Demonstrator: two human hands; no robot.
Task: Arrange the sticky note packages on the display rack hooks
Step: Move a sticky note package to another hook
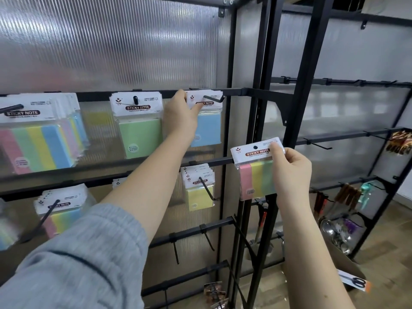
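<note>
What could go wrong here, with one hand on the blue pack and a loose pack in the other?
1. The left hand pinches the header of the blue sticky note pack hanging near the tip of its black metal hook; a tug could pull it off.
2. The right hand holds the pink, yellow and green striped pack by one edge, unsupported; it could drop.

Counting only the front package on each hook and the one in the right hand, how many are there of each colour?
Striped packages: 3
Green package: 1
Blue package: 1
Yellow package: 1
Total: 6
Not counted: blurred pack at the left edge, hidden pack mostly behind the left forearm.
</note>
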